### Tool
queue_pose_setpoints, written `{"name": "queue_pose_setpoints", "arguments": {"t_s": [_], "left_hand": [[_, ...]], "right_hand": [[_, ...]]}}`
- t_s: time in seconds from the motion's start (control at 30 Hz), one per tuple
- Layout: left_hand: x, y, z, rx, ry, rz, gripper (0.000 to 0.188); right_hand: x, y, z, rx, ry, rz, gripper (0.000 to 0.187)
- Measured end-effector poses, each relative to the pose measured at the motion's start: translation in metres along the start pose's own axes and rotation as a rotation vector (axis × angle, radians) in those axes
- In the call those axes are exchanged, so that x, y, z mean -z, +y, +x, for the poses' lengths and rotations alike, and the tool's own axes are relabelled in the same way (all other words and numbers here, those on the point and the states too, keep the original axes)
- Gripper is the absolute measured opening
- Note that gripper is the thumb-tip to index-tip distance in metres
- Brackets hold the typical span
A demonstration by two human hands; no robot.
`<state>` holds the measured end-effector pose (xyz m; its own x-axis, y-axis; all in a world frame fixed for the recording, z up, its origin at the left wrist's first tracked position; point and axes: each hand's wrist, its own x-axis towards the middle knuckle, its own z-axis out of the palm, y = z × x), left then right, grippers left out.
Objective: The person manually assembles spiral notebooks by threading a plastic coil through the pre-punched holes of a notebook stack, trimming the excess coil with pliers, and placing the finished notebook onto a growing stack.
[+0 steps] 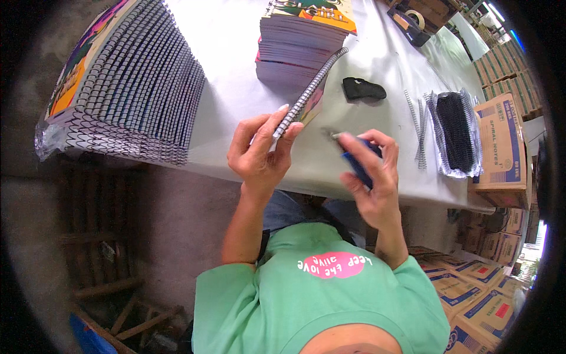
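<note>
My left hand (259,153) pinches the near end of a spiral notebook (312,91), which is held up on edge so that mostly its wire coil shows. The coil slants away to the upper right, and a strip of coloured cover shows beside it. In my right hand (377,183) is a pair of pliers with blue handles (358,167), its tip pointing left toward the notebook but apart from it. Motion blurs the tip. Beyond the pliers a crumpled black item (362,89) lies on the table.
Coil-bound notebooks form a tall stack (138,82) at left. Another notebook stack (298,50) stands at the far middle. To the right are loose coils (420,133), a plastic-wrapped bundle of black coils (455,133) and a cardboard box (501,147). A tape dispenser (410,25) sits farther back.
</note>
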<state>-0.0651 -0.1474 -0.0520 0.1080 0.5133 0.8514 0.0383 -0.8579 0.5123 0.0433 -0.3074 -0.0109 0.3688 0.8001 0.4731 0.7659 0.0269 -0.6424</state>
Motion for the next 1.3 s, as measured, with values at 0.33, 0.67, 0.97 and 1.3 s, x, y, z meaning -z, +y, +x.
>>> {"name": "queue_pose_setpoints", "arguments": {"t_s": [0.33, 0.67, 0.97, 1.3], "left_hand": [[-0.007, -0.001, -0.001, -0.203, 0.026, 0.102, 0.031], [-0.012, -0.002, -0.013, -0.276, 0.055, 0.143, 0.029], [0.03, -0.003, 0.007, 0.527, 0.138, -0.309, 0.017], [0.072, 0.033, 0.066, 0.237, 0.299, -0.585, 0.029]], "right_hand": [[0.015, -0.04, 0.02, 0.057, -0.188, -0.345, 0.045], [0.003, -0.013, -0.015, -0.813, -0.529, 1.307, 0.049], [0.0, 0.095, -0.071, -0.431, -0.247, -0.714, 0.059], [-0.03, 0.037, 0.045, -0.179, 0.162, 1.216, 0.061]]}}
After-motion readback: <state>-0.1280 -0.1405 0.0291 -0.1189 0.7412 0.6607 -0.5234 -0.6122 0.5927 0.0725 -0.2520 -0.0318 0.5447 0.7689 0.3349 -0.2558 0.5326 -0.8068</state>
